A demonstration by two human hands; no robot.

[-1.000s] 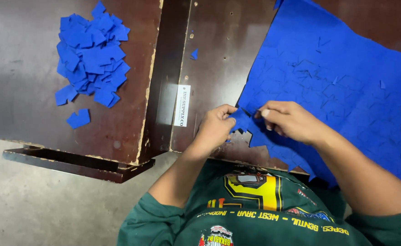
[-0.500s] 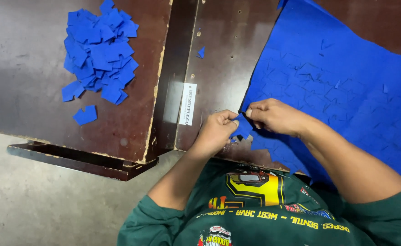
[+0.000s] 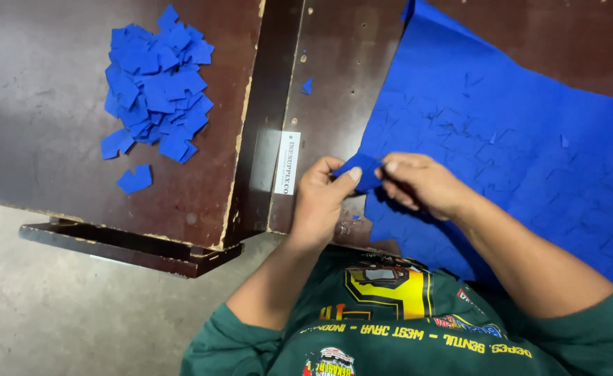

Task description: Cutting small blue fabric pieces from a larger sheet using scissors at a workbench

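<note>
Now you had a small blue piece (image 3: pixel 359 171) pinched between both hands, lifted just clear of the near edge of the big blue sheet (image 3: pixel 501 146). Half a second earlier your fingers were still down at that ragged edge, working at the material; by this moment the piece had come up and away, so it looked to have been pulled free of the sheet. Your left hand (image 3: pixel 322 198) was closed on its left side, thumb pressed on top, and your right hand (image 3: pixel 421 184) was closed on its right side with fingertips curled over it. Neither hand held anything else.

Judging from that, one more piece seemed separated and ready to be put aside, though it had not yet left your fingers. Where it came away, the sheet's near edge showed a notched, uneven outline, and faint cut lines ran across the rest of its surface, so plenty appeared left to take off.

Further out, a pile of blue pieces (image 3: pixel 154 87) lay well to the left on the dark brown table (image 3: pixel 56 139), with one stray blue scrap (image 3: pixel 307 85) lying alone between the pile and the sheet. A white label (image 3: pixel 287 163) sat on the table just beside your left hand.
</note>
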